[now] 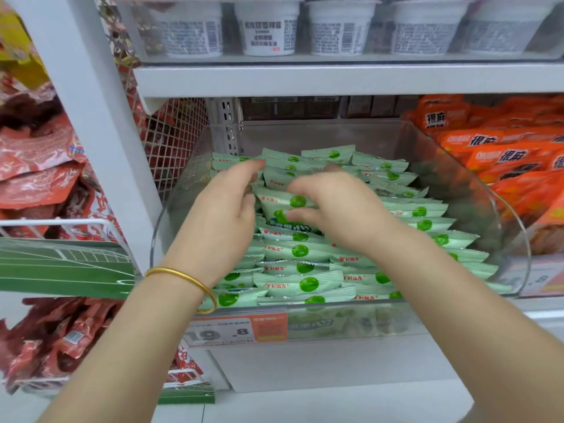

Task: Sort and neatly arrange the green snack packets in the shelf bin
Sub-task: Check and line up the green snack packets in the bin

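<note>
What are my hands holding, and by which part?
The right hand pinches a green packet by its right end. The left hand touches the pile; whether it grips cannot be told.

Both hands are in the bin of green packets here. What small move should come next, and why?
Probably the right hand should lay the tilted packet it pinches flat into the middle row. Below it lies a flipped packet, darker face up, while the front rows in the clear bin lie flat, dots up. The left hand touches the back packets.
</note>
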